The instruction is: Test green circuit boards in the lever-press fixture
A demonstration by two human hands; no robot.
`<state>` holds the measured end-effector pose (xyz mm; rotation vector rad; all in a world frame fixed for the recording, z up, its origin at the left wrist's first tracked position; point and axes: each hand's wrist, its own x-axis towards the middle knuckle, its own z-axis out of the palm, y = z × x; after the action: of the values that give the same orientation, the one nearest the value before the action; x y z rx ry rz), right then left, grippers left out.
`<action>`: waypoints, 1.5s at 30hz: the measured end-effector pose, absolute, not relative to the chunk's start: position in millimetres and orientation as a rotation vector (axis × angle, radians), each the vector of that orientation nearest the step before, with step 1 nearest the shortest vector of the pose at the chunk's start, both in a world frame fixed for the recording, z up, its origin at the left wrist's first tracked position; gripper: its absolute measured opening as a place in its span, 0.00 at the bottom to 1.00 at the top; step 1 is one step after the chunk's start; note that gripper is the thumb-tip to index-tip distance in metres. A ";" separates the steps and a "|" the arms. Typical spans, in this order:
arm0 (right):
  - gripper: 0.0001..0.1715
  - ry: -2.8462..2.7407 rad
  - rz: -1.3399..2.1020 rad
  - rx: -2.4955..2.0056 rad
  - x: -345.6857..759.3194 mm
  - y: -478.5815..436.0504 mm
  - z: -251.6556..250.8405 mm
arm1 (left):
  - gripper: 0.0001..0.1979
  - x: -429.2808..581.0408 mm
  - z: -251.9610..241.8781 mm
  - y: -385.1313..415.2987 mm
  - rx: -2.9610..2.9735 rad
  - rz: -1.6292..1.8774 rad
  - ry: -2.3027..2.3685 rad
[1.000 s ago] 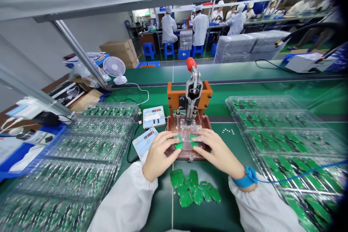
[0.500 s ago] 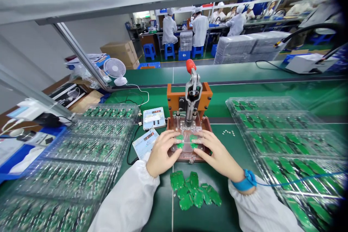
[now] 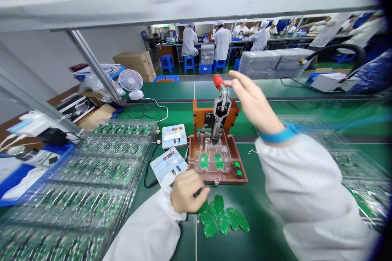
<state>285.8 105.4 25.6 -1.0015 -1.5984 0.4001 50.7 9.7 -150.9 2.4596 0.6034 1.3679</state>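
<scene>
Green circuit boards (image 3: 222, 220) lie in a loose pile on the counter (image 3: 263, 228), at 6 o'clock from the hand press (image 3: 202, 110), probably kept there within easy reach. Two more sit in the clear plastic jig (image 3: 211, 167) below the press plunger, apparently held in position by its cut-outs. Left hand (image 3: 187, 191) rests at the pile's 9 o'clock edge, its fingers (image 3: 199, 193) curled together; whether they pinch a board cannot be told. Right hand (image 3: 252, 104), with a blue wrist strap (image 3: 278, 136), is raised at 1 o'clock from the jig, its fingers (image 3: 241, 81) loosely spread, just beside the red lever knob (image 3: 218, 81); clear trays of boards (image 3: 92, 171) stand at 9 o'clock
</scene>
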 end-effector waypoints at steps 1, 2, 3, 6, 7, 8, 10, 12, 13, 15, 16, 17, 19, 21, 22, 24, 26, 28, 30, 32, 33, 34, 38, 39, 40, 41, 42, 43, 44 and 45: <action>0.26 -1.628 0.523 -1.019 284.0 120.4 30.8 | 0.12 54.0 -154.4 6.4 2.490 1.306 0.550; 0.29 -1.643 0.635 -1.024 282.3 131.8 36.4 | 0.13 57.2 -157.9 3.6 2.513 1.250 0.518; 0.31 -1.646 0.717 -1.008 280.4 138.6 42.5 | 0.14 60.1 -161.2 1.4 2.529 1.207 0.500; 0.27 -1.622 0.624 -0.882 271.6 125.7 61.3 | 0.14 64.9 -167.6 -1.4 2.528 1.160 0.499; 0.24 -1.619 0.510 -0.853 267.7 111.2 66.3 | 0.13 65.3 -168.6 -1.4 2.519 1.163 0.501; 0.21 -1.623 0.386 -0.841 263.5 93.5 69.7 | 0.13 65.3 -169.1 -1.1 2.511 1.167 0.498; 0.16 -1.633 0.155 -0.884 255.4 54.6 70.9 | 0.13 64.9 -169.6 -0.2 2.503 1.170 0.494; 0.15 -1.684 0.010 -0.918 249.1 20.5 64.6 | 0.13 64.8 -170.0 0.5 2.501 1.171 0.497; 0.16 -1.709 -0.026 -0.924 246.8 7.8 59.6 | 0.13 64.9 -170.1 0.7 2.502 1.170 0.496; 0.19 -1.753 -0.042 -0.921 244.0 -8.3 48.2 | 0.13 65.2 -170.1 1.0 2.505 1.166 0.491; 0.19 -1.766 -0.041 -0.920 243.1 -12.4 42.9 | 0.13 65.2 -170.0 0.9 2.509 1.156 0.490; 0.18 -1.783 -0.044 -0.919 242.5 -14.6 38.2 | 0.13 65.2 -169.7 0.9 2.512 1.141 0.494; 0.15 -1.809 -0.063 -0.910 241.6 -15.8 30.8 | 0.13 65.0 -169.0 0.6 2.512 1.120 0.506; 0.12 -1.819 -0.076 -0.885 241.1 -15.3 24.9 | 0.13 64.9 -168.9 0.4 2.510 1.114 0.510; 0.12 -1.814 -0.075 -0.864 241.0 -14.9 22.0 | 0.14 65.1 -169.2 0.3 2.509 1.120 0.512; 0.11 -1.804 -0.075 -0.806 241.5 -13.6 15.1 | 0.15 66.1 -170.2 0.5 2.509 1.151 0.514; 0.11 -1.808 -0.093 -0.734 243.0 -11.7 6.4 | 0.16 67.5 -171.4 0.9 2.508 1.195 0.504; 0.10 -1.822 -0.119 -0.673 244.9 -9.1 -4.1 | 0.16 68.7 -172.1 1.6 2.502 1.233 0.484; 0.11 -1.844 -0.130 -0.645 246.5 -6.1 -15.1 | 0.16 69.5 -172.3 2.1 2.493 1.255 0.474; 0.13 -1.848 -0.120 -0.644 247.0 -3.1 -25.5 | 0.16 69.7 -173.1 2.4 2.490 1.252 0.484; 0.14 -1.842 -0.114 -0.646 246.8 -1.5 -30.2 | 0.16 69.8 -173.9 2.4 2.493 1.243 0.493; 0.16 -1.827 -0.114 -0.639 246.4 0.0 -34.7 | 0.16 70.0 -175.1 2.3 2.499 1.231 0.506; 0.22 -1.743 -0.083 -0.584 243.6 5.7 -50.6 | 0.19 72.5 -179.9 1.0 2.502 1.200 0.584; 0.24 -1.721 -0.053 -0.572 243.0 6.6 -53.9 | 0.20 72.9 -179.2 0.7 2.478 1.194 0.601; 0.26 -1.706 -0.019 -0.563 242.7 7.1 -56.7 | 0.21 72.6 -176.8 0.5 2.435 1.178 0.613; 0.28 -1.696 0.016 -0.556 242.5 7.3 -58.7 | 0.22 71.3 -172.4 0.7 2.376 1.139 0.614; 0.29 -1.690 0.045 -0.549 242.5 7.1 -60.0 | 0.22 68.5 -165.7 1.5 2.304 1.070 0.601; 0.30 -1.688 0.072 -0.542 242.7 6.8 -60.5 | 0.22 64.0 -156.7 3.0 2.221 0.972 0.579; 0.30 -1.688 0.094 -0.534 243.1 6.4 -60.3 | 0.21 57.9 -145.6 5.6 2.134 0.860 0.553; 0.31 -1.686 0.114 -0.528 243.4 6.1 -59.4 | 0.21 50.1 -133.2 9.7 2.051 0.750 0.534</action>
<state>243.4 6.1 -59.4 -0.5282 -1.6857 0.1139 50.1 9.7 -133.2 2.0510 0.5343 0.7504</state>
